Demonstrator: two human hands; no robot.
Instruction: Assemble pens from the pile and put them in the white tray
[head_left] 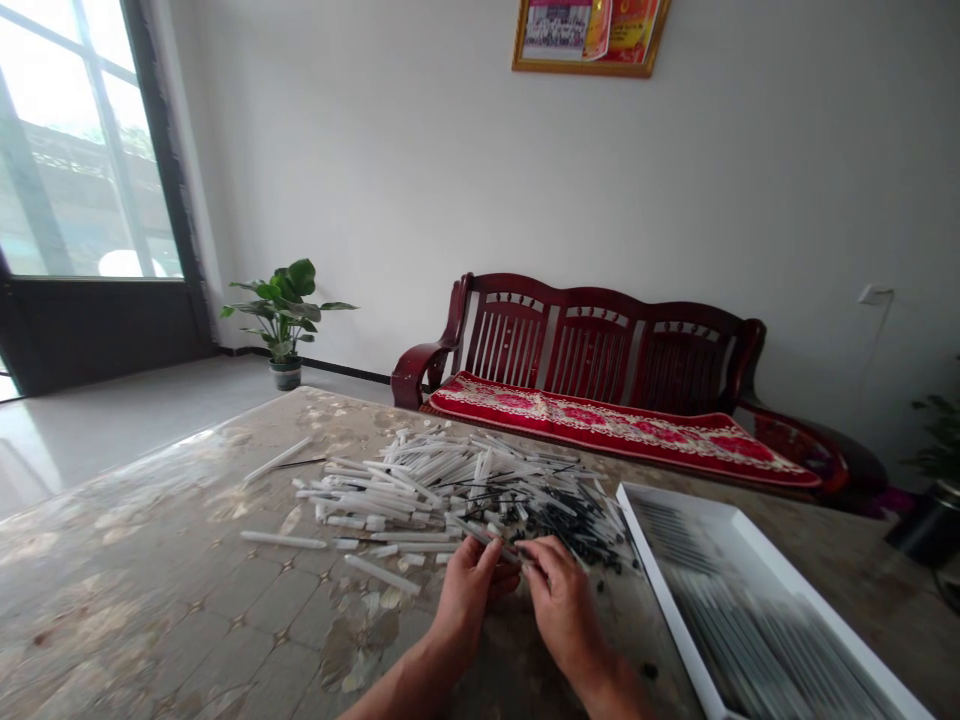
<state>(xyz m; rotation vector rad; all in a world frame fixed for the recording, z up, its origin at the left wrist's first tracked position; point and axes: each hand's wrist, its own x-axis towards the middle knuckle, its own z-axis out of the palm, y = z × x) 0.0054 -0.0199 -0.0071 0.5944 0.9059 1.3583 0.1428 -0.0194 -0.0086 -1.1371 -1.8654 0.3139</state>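
My left hand [466,592] is closed around a slim pen [474,530], whose greyish barrel sticks out past the thumb toward the pile. At the pen's near end, the fingers of my right hand [559,595] are pinched together; any small part between them is hidden. Just beyond both hands spreads a heap of whitish pen barrels [397,485], with dark thin refills [555,515] mixed in on its right side. Small black pen parts [600,560] lie scattered beside my right hand. One loose barrel [382,574] rests left of my left hand.
To the right, a shallow white box [651,570] holds rows of assembled-looking pens [757,630]. Everything lies on a patterned tabletop [247,610]. A dark red wooden bench [592,340] stands behind it, and a potted plant [285,310] is at the back left.
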